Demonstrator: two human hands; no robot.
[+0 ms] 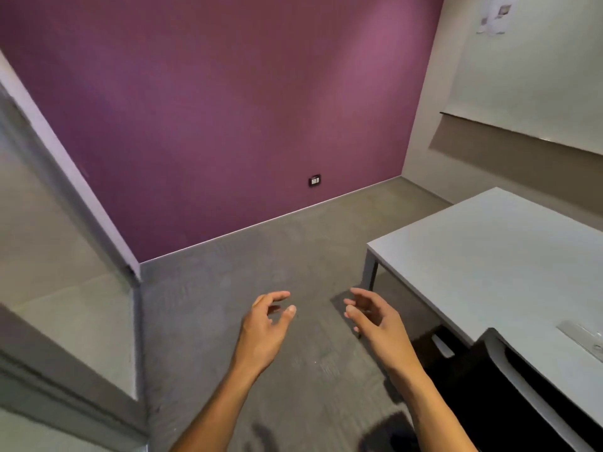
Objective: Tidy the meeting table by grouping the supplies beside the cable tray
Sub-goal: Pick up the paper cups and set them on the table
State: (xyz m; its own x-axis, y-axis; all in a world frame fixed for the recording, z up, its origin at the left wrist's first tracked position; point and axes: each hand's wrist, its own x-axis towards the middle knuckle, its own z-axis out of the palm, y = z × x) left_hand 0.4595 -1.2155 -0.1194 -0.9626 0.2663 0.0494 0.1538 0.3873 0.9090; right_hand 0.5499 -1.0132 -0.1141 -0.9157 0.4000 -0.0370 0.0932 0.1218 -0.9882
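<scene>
A white meeting table [489,252] stands at the right, its near corner pointing toward me. A grey metal cable tray cover [582,337] lies flush in the tabletop near the right edge of the view. No supplies show on the part of the table I can see. My left hand [266,327] and my right hand [375,318] float over the carpet, left of the table, palms facing each other. Both hold nothing and their fingers are curled loosely apart.
A black chair [509,383] is pushed under the table's near side. Grey carpet [261,256] runs to a purple wall [228,109] with a black socket [315,180]. A grey door or partition [65,256] stands at the left. A whiteboard [528,79] hangs on the right wall.
</scene>
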